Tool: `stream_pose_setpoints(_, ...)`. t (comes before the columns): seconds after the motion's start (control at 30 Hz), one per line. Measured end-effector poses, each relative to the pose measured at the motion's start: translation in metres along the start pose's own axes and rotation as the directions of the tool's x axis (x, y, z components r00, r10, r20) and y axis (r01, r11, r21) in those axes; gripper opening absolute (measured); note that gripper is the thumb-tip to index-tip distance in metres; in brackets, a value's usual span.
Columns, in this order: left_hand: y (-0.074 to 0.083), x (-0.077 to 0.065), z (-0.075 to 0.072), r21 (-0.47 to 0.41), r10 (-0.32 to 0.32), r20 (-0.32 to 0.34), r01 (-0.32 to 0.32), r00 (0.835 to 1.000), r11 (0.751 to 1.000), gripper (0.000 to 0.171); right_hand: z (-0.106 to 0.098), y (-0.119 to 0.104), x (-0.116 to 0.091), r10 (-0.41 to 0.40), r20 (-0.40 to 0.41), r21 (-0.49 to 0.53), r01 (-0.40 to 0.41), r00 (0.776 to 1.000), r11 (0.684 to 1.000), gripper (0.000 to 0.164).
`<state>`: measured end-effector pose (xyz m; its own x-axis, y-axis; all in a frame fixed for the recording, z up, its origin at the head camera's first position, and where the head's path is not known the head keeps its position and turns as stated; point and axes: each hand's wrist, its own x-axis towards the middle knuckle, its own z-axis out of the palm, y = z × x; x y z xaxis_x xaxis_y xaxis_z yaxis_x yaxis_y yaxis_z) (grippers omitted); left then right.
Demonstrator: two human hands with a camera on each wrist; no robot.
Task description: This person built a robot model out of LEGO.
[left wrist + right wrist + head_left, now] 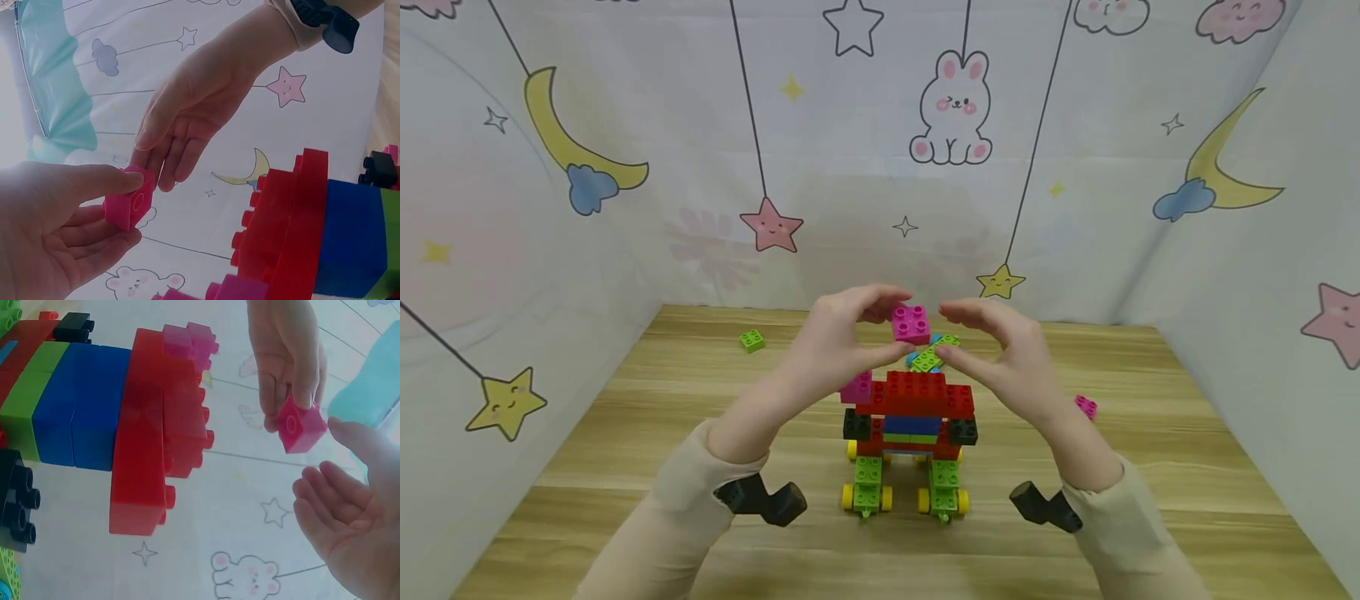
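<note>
Between thumb and fingers, my left hand (842,337) pinches a pink building brick (911,324) with studs on top. It is held in the air above a built figure of red (917,393), blue, green and black bricks on wheels. My right hand (1000,342) is just right of the pink brick, thumb and fingers apart, holding nothing. In the right wrist view its thumb (350,434) comes right up to the brick's edge (301,428). Another pink brick (856,387) sits on the left end of the figure's red top.
The figure stands on green bricks (868,483) with yellow wheels (847,497) on the wooden table (700,433). Behind it lies a green and blue piece (934,354). A green brick (751,340) is at the back left, a pink brick (1086,406) at the right.
</note>
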<state>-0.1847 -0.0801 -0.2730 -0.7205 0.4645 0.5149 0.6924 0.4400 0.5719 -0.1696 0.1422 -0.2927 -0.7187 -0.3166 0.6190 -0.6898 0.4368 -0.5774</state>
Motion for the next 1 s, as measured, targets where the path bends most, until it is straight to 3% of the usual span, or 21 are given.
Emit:
stream_pose_setpoints(0.33,0.015,0.004,0.027,-0.017,0.055,0.070,-0.054,0.996,0.998,0.053,-0.017,0.007,-0.012,-0.035,0.113,-0.026,0.038,0.993,0.999,0.043)
stream_pose_setpoints(0.73,0.021,0.002,0.046,-0.001,-0.063,0.193,0.065,0.979,0.998,0.060,-0.022,0.022,-0.026,-0.049,0.177,-0.066,0.062,0.983,0.996,0.039)
stream_pose_setpoints(0.9,0.019,0.001,0.053,0.056,-0.082,0.195,0.073,0.977,0.996,0.059,-0.020,0.026,-0.031,-0.043,0.169,-0.082,0.058,0.985,0.995,0.036)
stream_pose_setpoints(1.0,0.016,0.000,0.056,0.045,-0.080,0.187,0.072,0.979,0.996,0.059,-0.019,0.029,-0.033,-0.056,0.159,-0.080,0.069,0.986,0.994,0.036)
